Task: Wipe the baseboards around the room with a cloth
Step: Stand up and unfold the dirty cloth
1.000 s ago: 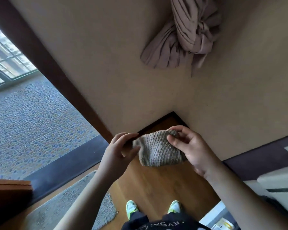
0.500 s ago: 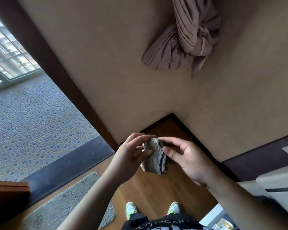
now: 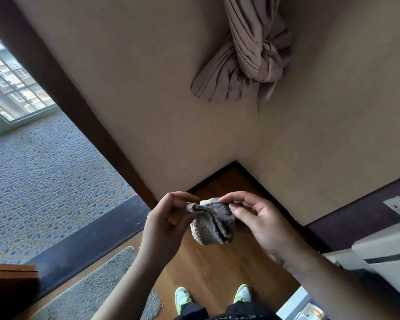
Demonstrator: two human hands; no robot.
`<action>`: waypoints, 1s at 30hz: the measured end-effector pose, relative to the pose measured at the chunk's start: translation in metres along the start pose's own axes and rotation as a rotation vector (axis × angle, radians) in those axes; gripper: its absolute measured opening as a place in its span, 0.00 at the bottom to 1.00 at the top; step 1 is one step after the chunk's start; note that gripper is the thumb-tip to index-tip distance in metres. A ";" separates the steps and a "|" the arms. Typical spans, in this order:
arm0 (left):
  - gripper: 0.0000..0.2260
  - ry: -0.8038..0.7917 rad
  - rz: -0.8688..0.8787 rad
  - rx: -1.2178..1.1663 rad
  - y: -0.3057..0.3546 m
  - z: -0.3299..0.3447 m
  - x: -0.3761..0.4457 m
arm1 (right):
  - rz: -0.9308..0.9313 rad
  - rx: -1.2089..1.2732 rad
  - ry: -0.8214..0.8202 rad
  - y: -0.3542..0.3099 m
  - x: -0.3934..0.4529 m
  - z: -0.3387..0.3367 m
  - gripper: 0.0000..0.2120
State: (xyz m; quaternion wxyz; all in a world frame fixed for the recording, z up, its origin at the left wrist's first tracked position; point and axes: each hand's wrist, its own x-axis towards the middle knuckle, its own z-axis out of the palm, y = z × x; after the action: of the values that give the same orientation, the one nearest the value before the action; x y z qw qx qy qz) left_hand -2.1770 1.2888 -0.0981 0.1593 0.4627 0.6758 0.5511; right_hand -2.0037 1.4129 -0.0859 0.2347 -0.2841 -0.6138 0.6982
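Observation:
A small grey-beige knitted cloth [image 3: 211,224] hangs folded between both hands, in front of me above the wooden floor. My left hand [image 3: 165,224] pinches its upper left corner. My right hand [image 3: 261,221] pinches the top edge with thumb and forefinger, the other fingers spread. The dark baseboard [image 3: 217,175] runs along the foot of two beige walls and meets in the room corner just beyond my hands.
A knotted mauve curtain [image 3: 247,56] hangs on the wall above the corner. A dark door frame [image 3: 79,116] and threshold [image 3: 90,243] open left onto a pebbled balcony floor. A grey mat [image 3: 97,287] lies lower left; white furniture [image 3: 383,248] stands right. My shoes [image 3: 183,296] are below.
The cloth went from spread flat between my hands to folded and bunched. My hands came closer together, then opened slightly apart again at the cloth's top edge.

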 end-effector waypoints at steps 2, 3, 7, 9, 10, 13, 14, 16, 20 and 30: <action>0.09 0.019 -0.031 -0.020 0.000 -0.003 -0.002 | -0.020 -0.018 0.010 -0.002 0.001 -0.006 0.13; 0.10 0.033 -0.063 -0.017 0.000 -0.004 -0.003 | -0.017 -0.021 0.004 -0.003 0.001 -0.011 0.15; 0.06 0.060 -0.088 0.018 0.000 -0.008 -0.004 | 0.028 -0.182 -0.079 -0.001 -0.001 -0.028 0.21; 0.07 0.060 -0.088 0.011 0.003 -0.009 -0.004 | 0.011 -0.279 -0.081 0.006 -0.002 -0.036 0.19; 0.08 0.062 -0.089 0.018 0.004 -0.010 -0.004 | 0.002 -0.315 -0.057 0.011 -0.002 -0.038 0.15; 0.08 0.118 -0.068 0.152 0.007 -0.014 -0.003 | 0.050 -0.385 0.050 0.026 -0.003 -0.045 0.22; 0.06 0.149 -0.079 0.197 0.007 -0.014 -0.002 | 0.077 -0.385 0.061 0.030 -0.003 -0.046 0.25; 0.03 0.188 -0.109 0.236 0.009 -0.013 -0.002 | 0.101 -0.312 0.023 0.038 -0.003 -0.046 0.26; 0.08 0.227 -0.178 0.261 0.010 -0.007 -0.006 | 0.047 -0.228 0.009 0.035 -0.004 -0.037 0.22; 0.09 0.126 -0.213 0.112 0.004 -0.010 -0.009 | -0.135 -0.251 0.078 0.019 -0.012 -0.029 0.17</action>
State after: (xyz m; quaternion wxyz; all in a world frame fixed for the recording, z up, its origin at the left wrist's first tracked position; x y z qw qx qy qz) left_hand -2.1777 1.2753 -0.0932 0.1483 0.3610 0.7595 0.5204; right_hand -1.9746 1.4236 -0.1061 0.2674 -0.2960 -0.7046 0.5869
